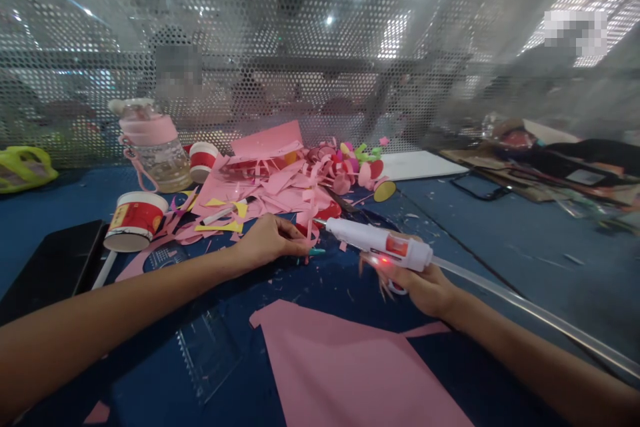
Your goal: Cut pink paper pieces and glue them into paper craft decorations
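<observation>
My right hand (425, 287) is wrapped round a white hot glue gun (370, 237). Its red light is lit, a long clear glue stick (530, 310) trails from its back, and the metal nozzle points left. Just left of the nozzle, my left hand (275, 238) pinches a curled pink paper strip (311, 217). A small teal piece (317, 251) shows under its fingertips; whether the fingers touch it, I cannot tell. Nearer to me lies a large pink paper sheet (345, 367). Behind the hands rises a heap of pink paper scraps (270, 180).
Left of the heap stand a pink-lidded bottle (153, 147) and two red-and-white paper cups (135, 221) (203, 160). A black flat case (55, 260) lies at left, and a clear plastic ruler (207, 347) in front. A perforated metal screen (300, 47) borders the back.
</observation>
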A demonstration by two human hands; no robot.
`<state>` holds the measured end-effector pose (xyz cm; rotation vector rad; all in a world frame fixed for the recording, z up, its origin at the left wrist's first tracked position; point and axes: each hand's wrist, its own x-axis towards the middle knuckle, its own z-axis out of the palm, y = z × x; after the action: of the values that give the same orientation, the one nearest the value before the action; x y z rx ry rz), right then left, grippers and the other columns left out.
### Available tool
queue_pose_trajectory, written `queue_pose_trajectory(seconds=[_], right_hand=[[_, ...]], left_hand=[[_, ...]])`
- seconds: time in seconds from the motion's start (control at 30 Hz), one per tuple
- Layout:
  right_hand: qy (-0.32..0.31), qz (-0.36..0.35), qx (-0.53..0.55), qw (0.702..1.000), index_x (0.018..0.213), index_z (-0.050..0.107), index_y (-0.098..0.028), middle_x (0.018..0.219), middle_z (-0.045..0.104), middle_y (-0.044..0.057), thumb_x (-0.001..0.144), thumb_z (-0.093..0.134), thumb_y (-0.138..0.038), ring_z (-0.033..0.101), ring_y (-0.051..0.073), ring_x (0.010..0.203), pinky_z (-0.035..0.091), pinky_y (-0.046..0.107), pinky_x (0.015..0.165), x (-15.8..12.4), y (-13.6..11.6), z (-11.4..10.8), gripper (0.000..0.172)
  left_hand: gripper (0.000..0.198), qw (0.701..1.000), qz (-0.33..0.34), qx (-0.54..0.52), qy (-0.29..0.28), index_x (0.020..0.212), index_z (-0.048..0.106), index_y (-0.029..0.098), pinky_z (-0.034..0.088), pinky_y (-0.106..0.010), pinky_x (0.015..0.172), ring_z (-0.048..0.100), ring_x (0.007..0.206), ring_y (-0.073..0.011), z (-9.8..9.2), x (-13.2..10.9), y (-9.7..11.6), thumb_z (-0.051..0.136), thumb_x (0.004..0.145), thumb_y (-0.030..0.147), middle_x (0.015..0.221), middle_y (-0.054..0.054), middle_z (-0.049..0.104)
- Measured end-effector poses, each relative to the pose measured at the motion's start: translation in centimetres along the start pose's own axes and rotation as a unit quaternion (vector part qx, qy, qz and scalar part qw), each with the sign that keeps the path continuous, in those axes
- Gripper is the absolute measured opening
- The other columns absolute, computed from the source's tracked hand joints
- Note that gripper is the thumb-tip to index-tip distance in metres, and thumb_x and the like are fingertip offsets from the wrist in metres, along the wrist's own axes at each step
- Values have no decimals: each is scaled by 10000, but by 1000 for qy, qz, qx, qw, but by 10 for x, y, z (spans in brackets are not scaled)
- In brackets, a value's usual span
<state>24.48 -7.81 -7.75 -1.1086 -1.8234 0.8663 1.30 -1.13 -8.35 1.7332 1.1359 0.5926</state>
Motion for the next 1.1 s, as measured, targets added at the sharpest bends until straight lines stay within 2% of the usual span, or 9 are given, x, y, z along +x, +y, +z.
queue_pose_trajectory(seconds=[0.1,0.23,0.37,0.6,0.8,1.03,1.1], right_hand=[[-13,20,-15,1000,748,620,-161,583,565,12,754,560,-439,433,79,411,356,204,372,-2,-1,-3,284],[-29,59,-12,998,1012,592,-144,639,601,22,734,582,-432,452,91,413,374,220,383,-7,9,-6,400],[-10,82,-12,997,1093,559,-139,615,595,11,725,591,-449,466,100,406,388,227,382,-10,20,-6,483],[-4,74,-41,996,974,636,-147,625,601,23,719,598,-456,550,136,520,427,235,434,-10,27,-8,402],[-28,81,-39,996,954,643,-147,589,589,18,731,593,-453,511,111,457,376,208,362,-10,24,-10,381],[-21,83,-18,996,808,680,-162,593,597,33,720,604,-468,548,136,496,433,225,391,-10,24,-9,327],[-9,80,-16,997,827,680,-154,598,599,34,712,614,-468,550,137,498,436,226,394,-10,25,-9,341]], left_hand=[[261,1000,-7,5,7,709,713,153,367,-227,537,550,582,-124,0,1,-3,714,578,378,655,-36,675],[251,1000,9,12,-6,672,708,148,365,-224,535,550,589,-124,0,0,-2,693,601,388,659,-42,674],[201,1000,15,14,-5,654,707,147,360,-218,527,537,573,-114,0,-1,0,689,604,341,649,-34,664],[237,1000,15,19,-1,668,707,135,335,-219,511,523,562,-110,0,0,-2,693,601,362,635,-33,651],[302,1000,19,19,-4,689,710,138,314,-224,497,504,544,-104,-1,1,-5,692,598,425,628,-36,649],[330,999,21,33,2,683,715,152,325,-227,506,513,556,-110,-1,1,-4,681,597,469,640,-38,653],[345,999,19,36,0,677,716,152,330,-229,511,516,567,-115,-1,0,-3,674,599,485,646,-41,653]])
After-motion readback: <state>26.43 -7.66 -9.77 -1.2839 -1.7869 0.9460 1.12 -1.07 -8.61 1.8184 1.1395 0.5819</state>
